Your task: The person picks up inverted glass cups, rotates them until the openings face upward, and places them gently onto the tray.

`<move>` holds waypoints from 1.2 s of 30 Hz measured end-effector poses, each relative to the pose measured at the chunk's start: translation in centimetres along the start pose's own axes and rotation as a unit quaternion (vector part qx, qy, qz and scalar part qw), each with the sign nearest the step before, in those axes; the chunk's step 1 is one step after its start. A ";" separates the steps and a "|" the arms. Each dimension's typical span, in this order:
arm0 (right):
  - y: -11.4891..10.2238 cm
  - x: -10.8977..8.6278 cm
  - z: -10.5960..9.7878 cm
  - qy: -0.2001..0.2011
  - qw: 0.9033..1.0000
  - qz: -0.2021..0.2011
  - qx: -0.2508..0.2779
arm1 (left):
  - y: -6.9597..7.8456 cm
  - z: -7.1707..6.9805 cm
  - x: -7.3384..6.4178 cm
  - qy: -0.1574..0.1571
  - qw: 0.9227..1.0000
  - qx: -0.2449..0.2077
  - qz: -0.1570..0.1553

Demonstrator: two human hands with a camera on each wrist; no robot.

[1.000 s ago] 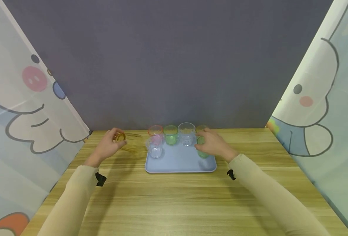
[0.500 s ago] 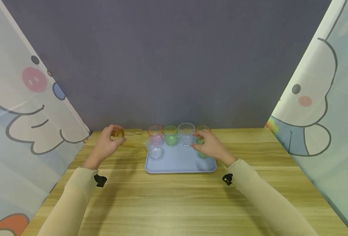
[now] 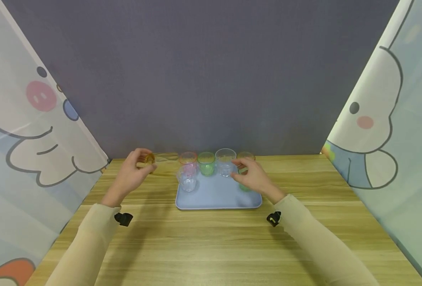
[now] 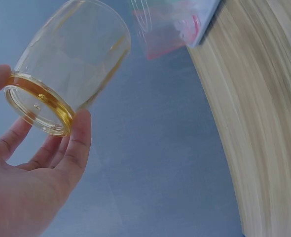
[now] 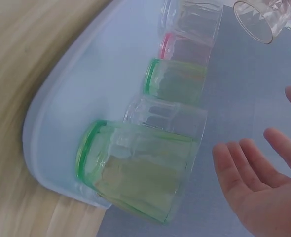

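Observation:
My left hand [image 3: 133, 171] holds a clear amber-tinted cup [image 4: 71, 59] by its base, fingers and thumb around the thick amber bottom. The cup lies tipped on its side in the air left of the tray, its mouth toward the right. Over the tray's right end, my right hand [image 3: 254, 178] has its fingers extended and apart from the cups. Nearest to it stands a green cup [image 5: 140, 168], partly covered by that hand in the head view. Behind are an amber-rimmed cup [image 3: 246, 155] and a clear cup [image 3: 226, 163].
A pale blue tray [image 3: 218, 200] bears several upright cups. Its left side holds a red-rimmed pink cup [image 3: 188, 158], another green cup [image 3: 206, 166] and a clear cup [image 3: 187, 184] in front. The wooden table [image 3: 203, 246] ends at a grey panel [image 3: 211, 79].
My left hand has turned the amber cup slightly, rising a little and then moving toward the tray. My right hand has shifted slightly left over the tray.

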State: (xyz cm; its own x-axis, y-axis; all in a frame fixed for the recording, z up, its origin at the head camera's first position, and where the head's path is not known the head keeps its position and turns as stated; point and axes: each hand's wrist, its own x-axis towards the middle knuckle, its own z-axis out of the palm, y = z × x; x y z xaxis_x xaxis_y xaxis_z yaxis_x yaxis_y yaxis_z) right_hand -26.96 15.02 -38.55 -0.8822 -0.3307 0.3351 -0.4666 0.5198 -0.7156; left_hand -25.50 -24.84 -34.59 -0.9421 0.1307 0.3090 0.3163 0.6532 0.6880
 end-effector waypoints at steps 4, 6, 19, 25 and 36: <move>0.2 -0.1 0.1 0.007 1.000 0.002 0.015 | 0.6 0.5 -0.1 0.002 1.000 -0.011 0.008; 0.3 -0.2 0.1 0.011 1.000 -0.002 0.022 | 0.8 0.8 -0.2 0.004 1.000 -0.016 0.012; 0.0 -0.3 0.8 0.011 0.996 -0.013 0.092 | 1.8 2.8 -0.8 0.006 0.996 -0.079 0.036; 0.1 -0.4 0.9 0.008 0.995 -0.015 0.101 | 2.2 3.9 -1.0 -0.012 0.991 -0.127 0.036; 0.2 -0.8 1.2 -0.003 0.990 -0.006 0.142 | 2.0 5.3 -1.1 -0.011 0.982 -0.187 0.037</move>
State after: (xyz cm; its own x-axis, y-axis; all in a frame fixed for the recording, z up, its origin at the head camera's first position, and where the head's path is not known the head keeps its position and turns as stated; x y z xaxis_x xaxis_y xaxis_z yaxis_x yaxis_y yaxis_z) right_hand -26.30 14.45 -39.66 -0.8761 -0.3405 0.3412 -0.4398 0.2746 -0.8551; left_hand -24.46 -19.74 -37.05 -0.9161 0.1861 0.3551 0.3983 0.3216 0.8590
